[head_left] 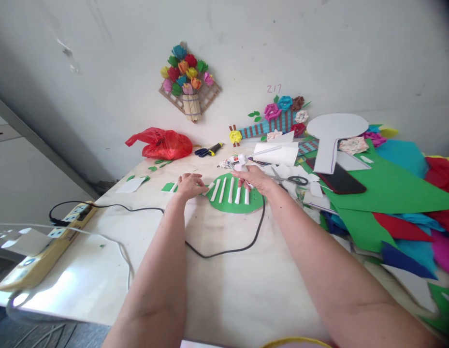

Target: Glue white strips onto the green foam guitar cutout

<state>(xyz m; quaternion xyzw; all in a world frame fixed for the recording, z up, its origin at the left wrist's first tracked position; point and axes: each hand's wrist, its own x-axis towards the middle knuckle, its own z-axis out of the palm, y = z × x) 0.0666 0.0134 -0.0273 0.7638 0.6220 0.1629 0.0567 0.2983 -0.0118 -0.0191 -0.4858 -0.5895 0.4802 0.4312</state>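
A green paper piece (235, 207), a rounded shape with a narrower part reaching left, lies flat on the table. Several white paper strips (230, 190) cross it side by side. My left hand (190, 186) is over the narrow part, fingers pinched at a short white strip (209, 188). My right hand (256, 179) is wrapped round the handle of a white glue gun (240, 160) above the far edge of the green piece. Its patterned nozzle points left. The fingers partly hide the handle, and a black cord (263, 212) trails from it.
Scissors (295, 180), a phone (340, 179) and a white paper cutout (336, 126) lie right, beside coloured paper sheets (394, 179). A red plastic bag (166, 144) and pliers (209, 150) sit at the back. A power strip (46, 246) runs along the left edge.
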